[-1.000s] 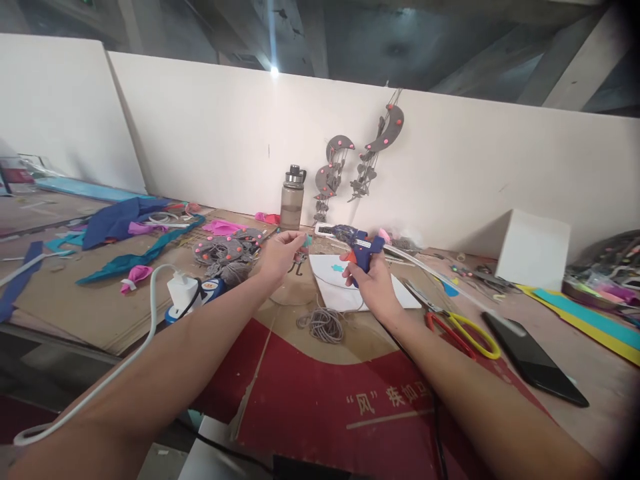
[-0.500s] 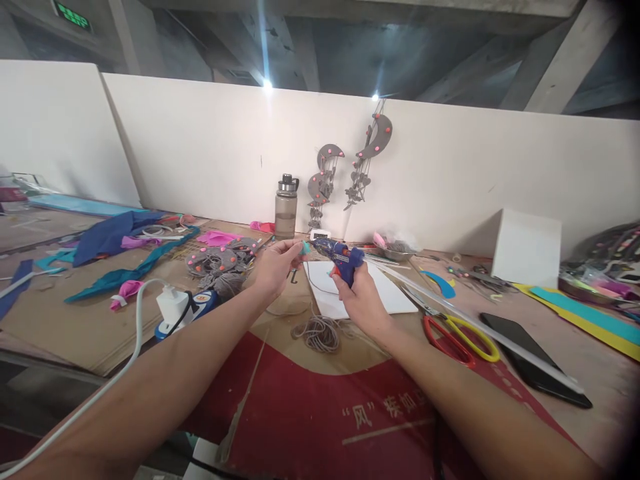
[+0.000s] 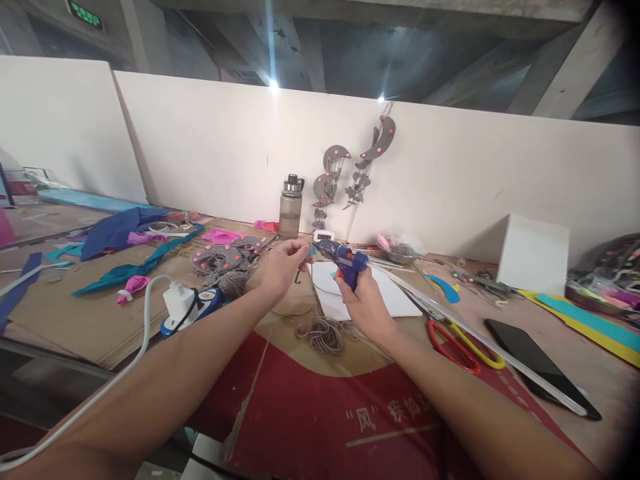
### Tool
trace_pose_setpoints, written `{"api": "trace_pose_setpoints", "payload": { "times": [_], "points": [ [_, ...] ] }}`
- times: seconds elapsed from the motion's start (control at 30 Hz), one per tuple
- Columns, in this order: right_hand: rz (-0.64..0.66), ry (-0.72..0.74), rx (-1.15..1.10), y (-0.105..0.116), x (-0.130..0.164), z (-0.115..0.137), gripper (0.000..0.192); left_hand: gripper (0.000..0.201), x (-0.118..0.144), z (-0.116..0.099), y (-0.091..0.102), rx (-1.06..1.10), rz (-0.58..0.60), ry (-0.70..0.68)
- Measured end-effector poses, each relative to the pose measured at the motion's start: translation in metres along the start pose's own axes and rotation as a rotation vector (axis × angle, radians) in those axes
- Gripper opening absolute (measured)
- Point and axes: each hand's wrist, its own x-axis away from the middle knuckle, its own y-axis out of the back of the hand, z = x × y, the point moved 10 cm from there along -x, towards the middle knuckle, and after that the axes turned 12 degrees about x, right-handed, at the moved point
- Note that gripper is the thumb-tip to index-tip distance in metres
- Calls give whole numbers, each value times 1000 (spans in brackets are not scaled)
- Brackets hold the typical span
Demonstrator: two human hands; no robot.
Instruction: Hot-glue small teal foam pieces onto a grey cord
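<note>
My right hand (image 3: 367, 300) is wrapped round the handle of a blue hot glue gun (image 3: 345, 259), whose nozzle points left. A long translucent glue stick (image 3: 480, 340) runs from its back toward the lower right. My left hand (image 3: 285, 267) pinches a small teal piece (image 3: 313, 251) right at the nozzle; the fingers hide most of it. Whether nozzle and piece touch, I cannot tell. Beneath the hands lie a white board (image 3: 385, 300) and a loose coil of grey cord (image 3: 323, 335), with a strand rising toward the left hand.
Red-and-yellow scissors (image 3: 455, 350) and a black phone (image 3: 543, 367) lie at right. A bottle (image 3: 290, 210) stands behind my hands, before a white panel (image 3: 215, 147) with hanging grey crescents (image 3: 337, 159). Left are a power strip (image 3: 205, 303), a white charger (image 3: 180, 303) and fabric scraps (image 3: 120, 233).
The view has shifted slightly, so everything sits a little farther right. My left fingers now cover more of the teal piece. The glue gun stays at the left fingertips.
</note>
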Motion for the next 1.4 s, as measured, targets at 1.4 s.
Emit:
{"api": "trace_pose_setpoints", "payload": {
  "times": [1.4],
  "points": [
    [-19, 14, -16, -2, 1, -2, 22, 21, -1, 5, 2, 106, -23, 36]
  ]
}}
